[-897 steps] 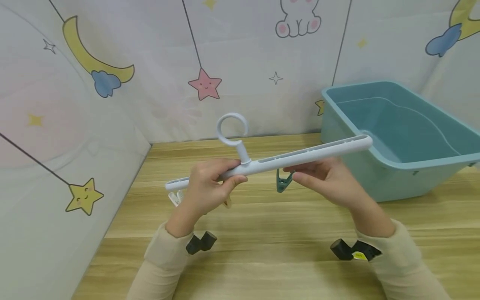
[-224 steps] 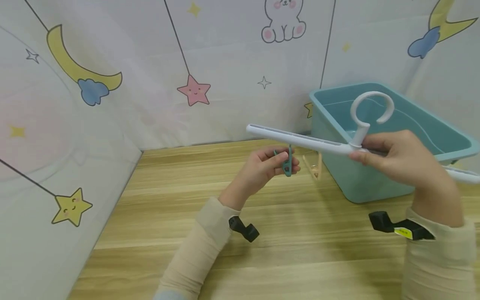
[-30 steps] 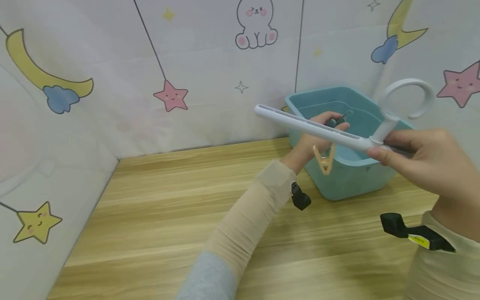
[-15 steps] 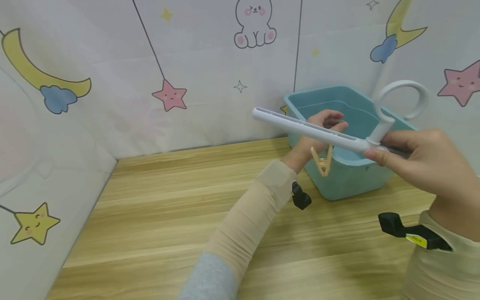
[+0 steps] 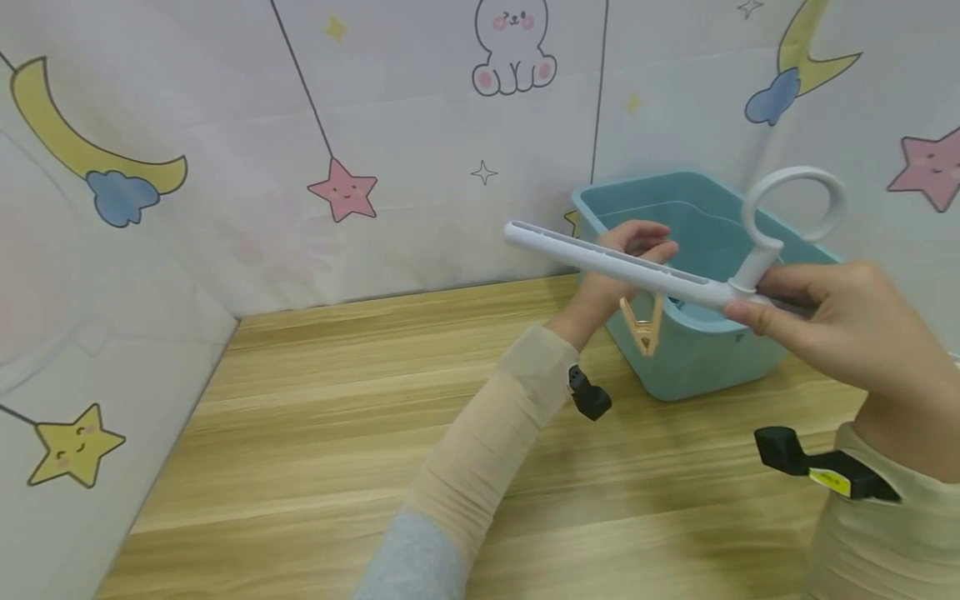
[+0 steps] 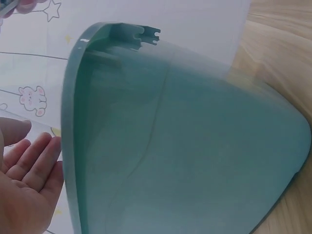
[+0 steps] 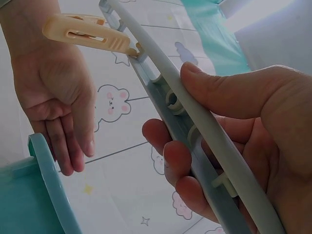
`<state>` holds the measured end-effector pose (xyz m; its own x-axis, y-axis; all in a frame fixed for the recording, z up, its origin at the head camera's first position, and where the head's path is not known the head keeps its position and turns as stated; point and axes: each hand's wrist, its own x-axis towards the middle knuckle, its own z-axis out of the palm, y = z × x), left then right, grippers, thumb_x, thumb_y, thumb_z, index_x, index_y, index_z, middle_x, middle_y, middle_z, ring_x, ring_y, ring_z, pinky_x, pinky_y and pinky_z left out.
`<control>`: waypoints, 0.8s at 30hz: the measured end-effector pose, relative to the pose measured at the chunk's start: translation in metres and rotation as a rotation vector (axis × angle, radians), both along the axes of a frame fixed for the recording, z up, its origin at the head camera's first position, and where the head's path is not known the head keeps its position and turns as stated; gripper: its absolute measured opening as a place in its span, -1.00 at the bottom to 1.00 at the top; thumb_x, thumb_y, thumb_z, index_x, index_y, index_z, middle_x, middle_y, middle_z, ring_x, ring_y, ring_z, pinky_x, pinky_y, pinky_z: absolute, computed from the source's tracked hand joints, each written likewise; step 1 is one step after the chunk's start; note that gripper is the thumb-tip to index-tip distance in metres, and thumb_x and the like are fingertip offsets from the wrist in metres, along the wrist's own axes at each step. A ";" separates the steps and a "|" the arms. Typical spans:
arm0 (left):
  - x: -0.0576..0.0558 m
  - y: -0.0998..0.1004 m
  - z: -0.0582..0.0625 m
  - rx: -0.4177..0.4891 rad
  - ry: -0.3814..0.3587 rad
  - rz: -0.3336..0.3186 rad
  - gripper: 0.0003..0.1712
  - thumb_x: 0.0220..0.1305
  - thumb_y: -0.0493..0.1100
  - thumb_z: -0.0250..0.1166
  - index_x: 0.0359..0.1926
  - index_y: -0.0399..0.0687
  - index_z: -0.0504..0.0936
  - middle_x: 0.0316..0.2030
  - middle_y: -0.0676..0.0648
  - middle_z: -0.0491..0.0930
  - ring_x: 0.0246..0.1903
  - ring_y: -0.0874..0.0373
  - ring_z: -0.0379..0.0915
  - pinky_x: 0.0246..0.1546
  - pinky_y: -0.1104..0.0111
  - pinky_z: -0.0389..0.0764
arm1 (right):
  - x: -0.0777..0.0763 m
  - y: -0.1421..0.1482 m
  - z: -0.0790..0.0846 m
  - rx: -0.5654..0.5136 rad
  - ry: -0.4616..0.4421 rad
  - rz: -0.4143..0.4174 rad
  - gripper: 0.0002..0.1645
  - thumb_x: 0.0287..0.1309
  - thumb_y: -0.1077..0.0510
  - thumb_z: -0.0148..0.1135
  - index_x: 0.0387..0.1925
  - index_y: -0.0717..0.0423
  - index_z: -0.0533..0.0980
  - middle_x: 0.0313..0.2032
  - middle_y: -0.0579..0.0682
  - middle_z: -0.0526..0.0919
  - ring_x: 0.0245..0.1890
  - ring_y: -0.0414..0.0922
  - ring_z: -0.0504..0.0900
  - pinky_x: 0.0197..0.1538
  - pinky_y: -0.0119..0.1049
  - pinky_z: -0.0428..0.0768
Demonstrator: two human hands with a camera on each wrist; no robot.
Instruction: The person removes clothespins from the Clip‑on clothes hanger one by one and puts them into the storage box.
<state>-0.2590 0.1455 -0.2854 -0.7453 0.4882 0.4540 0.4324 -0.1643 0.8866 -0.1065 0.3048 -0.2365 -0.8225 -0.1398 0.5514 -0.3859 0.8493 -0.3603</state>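
Note:
My right hand [image 5: 840, 321] grips a white plastic clothes hanger [image 5: 551, 244] beside its round hook, thumb on the near side and fingers around the far side. A peach clothespin [image 5: 642, 327] hangs under the bar; in the right wrist view this clothespin [image 7: 80, 33] sits at the hanger's slotted underside. Behind the bar, my left hand [image 5: 636, 240] is over the near left rim of a teal plastic bin [image 5: 693, 358]. In the left wrist view that hand [image 6: 27, 195] has relaxed fingers with nothing in them, close beside the bin wall [image 6: 146, 146].
The bin stands on a wooden table [image 5: 337, 433] at the back right. Behind it hangs a white printed cloth [image 5: 420, 100] with stars, moons and a bear. A small dark patch [image 5: 676, 302] shows inside the bin, below the hanger bar. Each wrist carries a black camera.
The green clothespin that my left hand held over the bin has left its fingers, and that hand has drawn slightly back left. The hanger, still in my right hand, has dipped a little.

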 end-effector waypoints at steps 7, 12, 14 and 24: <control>0.001 -0.021 0.004 -0.032 -0.017 0.034 -0.66 0.28 -0.31 0.28 0.05 -0.38 0.53 -0.03 -0.29 0.62 -0.18 0.18 0.60 -0.19 0.50 0.58 | -0.004 -0.001 -0.003 -0.044 -0.017 -0.001 -0.91 0.10 0.18 0.40 -0.39 0.14 0.65 -0.78 -0.24 0.32 -0.71 -0.28 0.18 -0.65 -0.34 0.11; 0.003 -0.035 0.004 -0.061 -0.039 0.052 -0.68 0.24 -0.32 0.31 0.01 -0.36 0.57 -0.04 -0.25 0.63 -0.15 0.21 0.58 -0.13 0.52 0.56 | -0.006 -0.005 -0.004 -0.080 -0.029 -0.018 -0.91 0.08 0.17 0.41 -0.45 0.06 0.63 -0.78 -0.23 0.35 -0.67 -0.26 0.20 -0.61 -0.34 0.13; 0.006 -0.043 0.003 -0.042 -0.057 0.032 -0.69 0.25 -0.37 0.29 0.01 -0.37 0.56 -0.04 -0.27 0.61 -0.14 0.23 0.55 -0.11 0.52 0.54 | -0.006 -0.005 -0.004 -0.080 -0.032 -0.022 -0.90 0.08 0.16 0.41 -0.47 0.03 0.62 -0.78 -0.24 0.35 -0.66 -0.27 0.20 -0.61 -0.34 0.13; 0.024 -0.074 0.000 0.137 -0.114 -0.124 -0.73 0.28 -0.48 0.17 -0.01 -0.55 0.51 -0.06 -0.47 0.56 -0.17 0.18 0.62 0.09 0.26 0.53 | -0.011 -0.011 -0.003 -0.046 -0.011 0.002 -0.90 0.11 0.17 0.39 -0.44 0.10 0.63 -0.76 -0.23 0.35 -0.69 -0.29 0.19 -0.64 -0.36 0.13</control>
<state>-0.2345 0.0717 -0.2852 -0.7339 0.5189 0.4384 0.2994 -0.3321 0.8944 -0.1179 0.2942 -0.2393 -0.8284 -0.1168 0.5478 -0.3837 0.8309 -0.4030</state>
